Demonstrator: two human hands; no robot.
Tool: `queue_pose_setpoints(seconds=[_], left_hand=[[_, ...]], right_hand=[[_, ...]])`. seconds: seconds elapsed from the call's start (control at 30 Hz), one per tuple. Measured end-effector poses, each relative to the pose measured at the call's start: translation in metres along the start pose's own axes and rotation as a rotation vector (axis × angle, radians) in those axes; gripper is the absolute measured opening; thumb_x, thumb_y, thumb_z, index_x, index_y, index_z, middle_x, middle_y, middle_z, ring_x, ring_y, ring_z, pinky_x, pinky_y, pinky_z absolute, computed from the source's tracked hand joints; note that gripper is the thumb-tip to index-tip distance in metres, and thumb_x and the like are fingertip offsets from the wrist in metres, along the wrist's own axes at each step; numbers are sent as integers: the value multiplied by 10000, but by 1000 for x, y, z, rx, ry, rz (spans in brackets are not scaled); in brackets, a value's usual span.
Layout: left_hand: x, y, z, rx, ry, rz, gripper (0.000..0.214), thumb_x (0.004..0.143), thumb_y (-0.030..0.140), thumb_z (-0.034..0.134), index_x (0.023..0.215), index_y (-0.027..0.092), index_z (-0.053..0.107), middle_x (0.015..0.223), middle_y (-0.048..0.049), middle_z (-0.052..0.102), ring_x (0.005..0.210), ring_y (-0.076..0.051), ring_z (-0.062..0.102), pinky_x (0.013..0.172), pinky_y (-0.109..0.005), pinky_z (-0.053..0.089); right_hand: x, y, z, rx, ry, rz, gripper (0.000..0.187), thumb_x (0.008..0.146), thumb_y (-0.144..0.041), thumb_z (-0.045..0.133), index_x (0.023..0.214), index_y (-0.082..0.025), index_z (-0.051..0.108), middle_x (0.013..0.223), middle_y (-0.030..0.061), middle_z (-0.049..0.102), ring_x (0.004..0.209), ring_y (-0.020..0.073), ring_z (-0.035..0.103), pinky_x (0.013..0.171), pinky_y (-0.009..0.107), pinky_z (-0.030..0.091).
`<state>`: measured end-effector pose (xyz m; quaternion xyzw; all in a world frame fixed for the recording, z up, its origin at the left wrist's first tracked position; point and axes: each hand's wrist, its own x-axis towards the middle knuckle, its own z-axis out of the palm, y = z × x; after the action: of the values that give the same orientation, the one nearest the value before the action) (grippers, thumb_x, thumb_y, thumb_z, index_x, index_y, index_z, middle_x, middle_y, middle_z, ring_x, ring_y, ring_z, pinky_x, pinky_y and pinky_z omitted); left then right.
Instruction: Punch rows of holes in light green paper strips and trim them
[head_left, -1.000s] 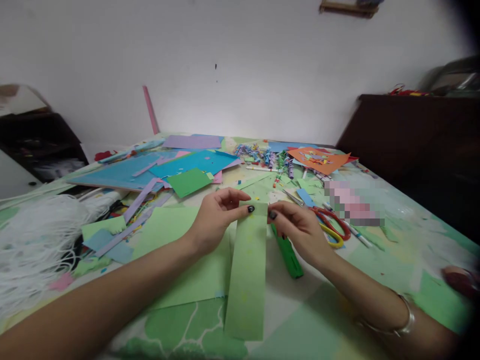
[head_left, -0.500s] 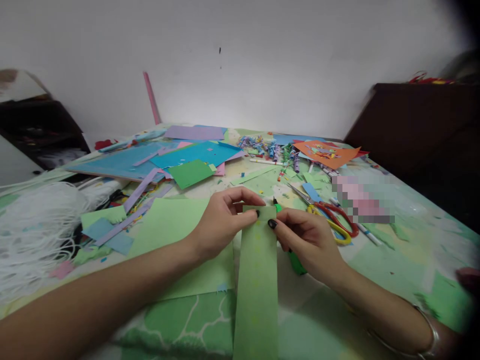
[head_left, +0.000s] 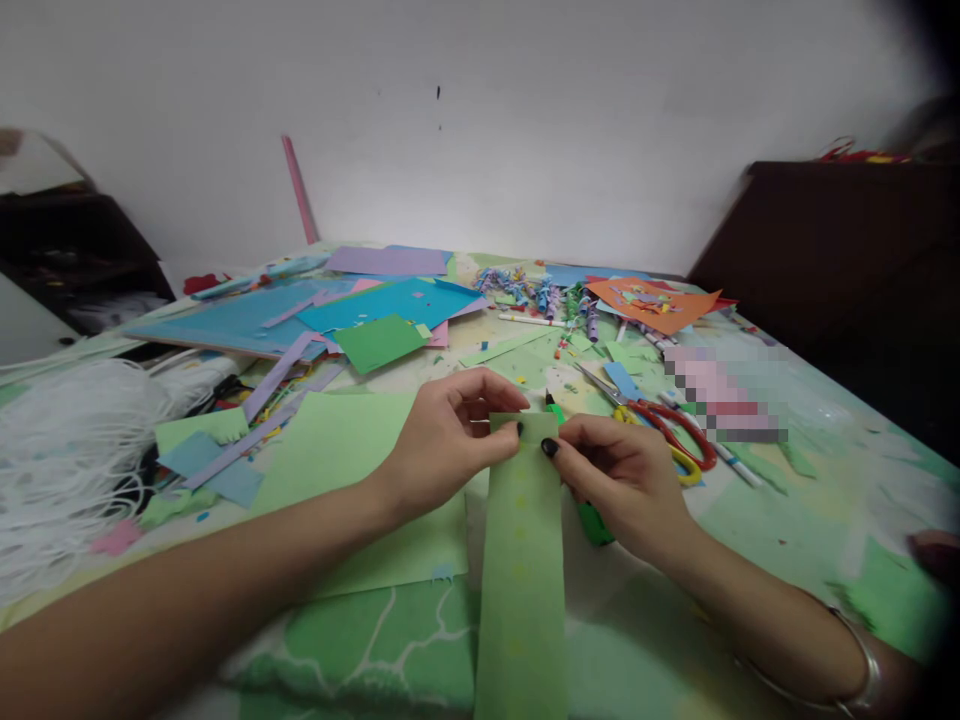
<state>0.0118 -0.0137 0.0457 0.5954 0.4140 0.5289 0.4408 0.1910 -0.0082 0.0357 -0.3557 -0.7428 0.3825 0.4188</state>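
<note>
A long light-green paper strip [head_left: 521, 590] hangs down toward me, its far end folded over in a short flap. My left hand [head_left: 450, 430] pinches the left side of that folded end between thumb and fingers. At the right edge, my right hand [head_left: 619, 475] pinches the same strip, thumb on top. Behind the right hand, partly hidden, lies a green and black tool [head_left: 596, 525] whose kind I cannot make out. Under my left forearm rests a larger light-green paper sheet [head_left: 352, 440]. Scissors [head_left: 667, 430] with red and yellow handles lie just beyond my right hand.
Tangled white cord [head_left: 67, 450] is heaped at the left. Toward the back are a blue sheet [head_left: 397, 303], a green card [head_left: 381, 343], curled paper pieces [head_left: 551, 295] and an orange sheet [head_left: 652, 303] bearing scraps. A white marker [head_left: 739, 465] lies near the scissors.
The strip and both hands have shifted very slightly to the right. Both hands keep their pinch on the folded end.
</note>
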Motion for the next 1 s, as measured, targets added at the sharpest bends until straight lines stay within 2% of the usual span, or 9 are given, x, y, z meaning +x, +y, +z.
queue_pose_setpoints(seconds=[0.2,0.4,0.77,1.0], left_hand=[[1,-1,-2,-84,-68,-18,176,670,80,661,826,161,650,816,7,656,795,-115,633,721,-213,528],[0,-1,0,-117,-78,-18,195,649,52,620,809,160,651,810,13,646,790,-111,615,725,-217,505],[-3,3,4,-17,-36,-45,202,604,56,563,761,156,641,669,40,551,646,-90,498,578,-206,395],[-3,3,1,-40,-80,-25,208,624,48,561,784,151,646,731,33,586,692,-91,524,617,-204,420]], right_hand=[[3,-2,0,39,-31,18,226,846,-249,548,642,-151,545,530,-39,432,473,66,370,423,206,270],[0,-2,0,-38,-69,-13,315,875,-272,519,580,-167,482,518,-39,408,486,74,355,448,222,265],[-2,-2,2,-203,-71,-156,335,877,-244,506,562,-171,420,524,-48,325,498,71,292,470,232,234],[-1,-2,3,-80,-71,-64,328,873,-243,519,562,-168,446,505,-48,374,478,67,335,449,221,250]])
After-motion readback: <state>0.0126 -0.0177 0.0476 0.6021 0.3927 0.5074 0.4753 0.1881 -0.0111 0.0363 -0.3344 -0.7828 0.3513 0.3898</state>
